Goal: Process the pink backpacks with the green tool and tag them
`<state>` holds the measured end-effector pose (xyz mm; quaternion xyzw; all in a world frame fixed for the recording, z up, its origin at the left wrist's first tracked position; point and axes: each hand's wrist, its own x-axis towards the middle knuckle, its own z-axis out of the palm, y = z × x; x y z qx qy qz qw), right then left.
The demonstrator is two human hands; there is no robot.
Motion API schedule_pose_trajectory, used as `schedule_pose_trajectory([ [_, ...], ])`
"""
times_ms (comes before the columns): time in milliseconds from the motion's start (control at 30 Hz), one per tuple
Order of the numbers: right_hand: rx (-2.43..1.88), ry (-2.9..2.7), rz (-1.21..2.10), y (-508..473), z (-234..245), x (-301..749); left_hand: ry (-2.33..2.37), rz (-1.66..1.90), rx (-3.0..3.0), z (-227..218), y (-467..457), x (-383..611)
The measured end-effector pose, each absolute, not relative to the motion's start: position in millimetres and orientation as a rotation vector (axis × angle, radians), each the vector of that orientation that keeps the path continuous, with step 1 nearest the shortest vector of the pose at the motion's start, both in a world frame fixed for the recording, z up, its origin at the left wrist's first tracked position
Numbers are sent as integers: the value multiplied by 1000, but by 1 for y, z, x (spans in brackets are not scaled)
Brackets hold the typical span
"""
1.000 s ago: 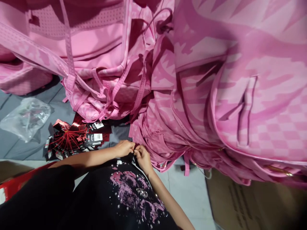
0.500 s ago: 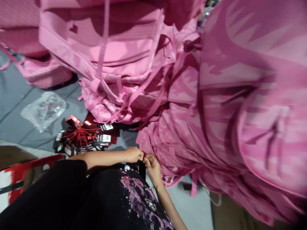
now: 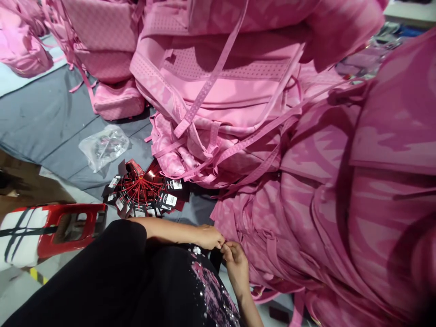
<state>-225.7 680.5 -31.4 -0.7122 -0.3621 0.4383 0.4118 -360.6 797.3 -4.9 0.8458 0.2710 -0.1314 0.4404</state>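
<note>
Head view: left hand (image 3: 209,237) and right hand (image 3: 235,263) meet at 6 o'clock. The fingers of both are pinched narrow, tip to tip, just beside the pink backpacks (image 3: 238,113) piled from 12 to 4 o'clock. What they pinch is too small to tell. A fanned bundle of hang tags (image 3: 143,193) lies at 10 o'clock of the hands on the grey mat (image 3: 41,118), judged largely unused, so most work remains

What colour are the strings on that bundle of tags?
Red strings, fanned over black-and-red hang tags with white labels; the head view shows them.
</note>
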Motion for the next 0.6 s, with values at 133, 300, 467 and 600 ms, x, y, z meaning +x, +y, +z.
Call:
schedule_pose_trajectory([
  [133,-1786,-914,1098,681,-29,-227,706,-306,2137,-7,796,-357],
  [300,-1787,-919,1089,681,-27,-226,705,-352,2107,-8,794,-355],
  [467,-1779,-907,1081,681,-29,-229,729,-339,2143,-4,793,-358],
  [600,-1772,-910,1089,681,-31,-231,706,-355,2123,-1,796,-361],
])
